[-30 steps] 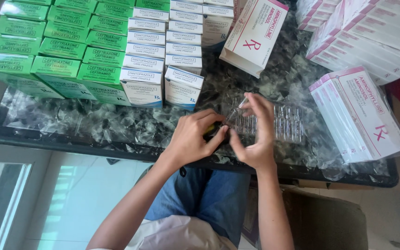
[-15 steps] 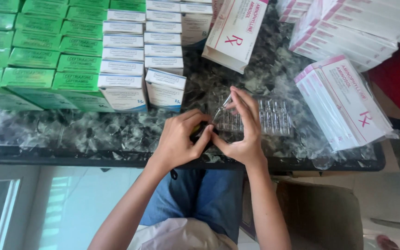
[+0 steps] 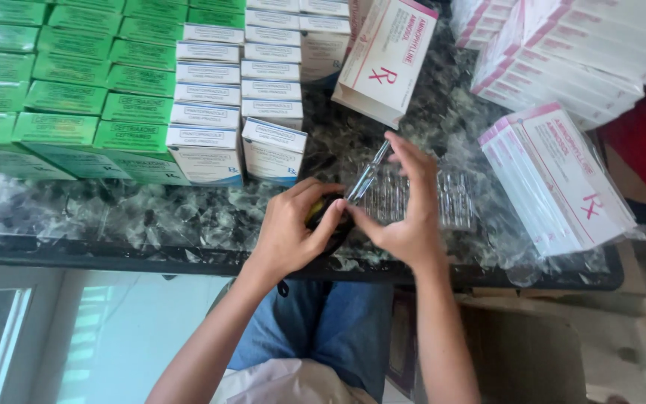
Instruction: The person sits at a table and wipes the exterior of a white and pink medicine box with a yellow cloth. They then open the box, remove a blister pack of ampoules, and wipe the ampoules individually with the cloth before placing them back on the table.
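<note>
My right hand (image 3: 407, 209) pinches a small clear glass ampoule (image 3: 368, 173), tilted with its tip toward the far side. My left hand (image 3: 291, 228) is closed around a small black object with a yellow part (image 3: 324, 212), pressed against the ampoule's lower end. Both hands meet just above the near edge of the dark marbled table (image 3: 188, 217). Behind the right hand lies a clear plastic tray of ampoules (image 3: 454, 198).
Rows of green boxes (image 3: 61, 97) and white-blue boxes (image 3: 211, 112) fill the far left. A white-pink box (image 3: 386, 56) lies at the back centre; wrapped stacks of the same boxes (image 3: 555, 172) stand at the right. My knees in blue jeans (image 3: 323, 329) are below the table.
The view has shifted slightly and come closer. My hands stay joined at the table edge, the right hand holding the ampoule a little more upright.
</note>
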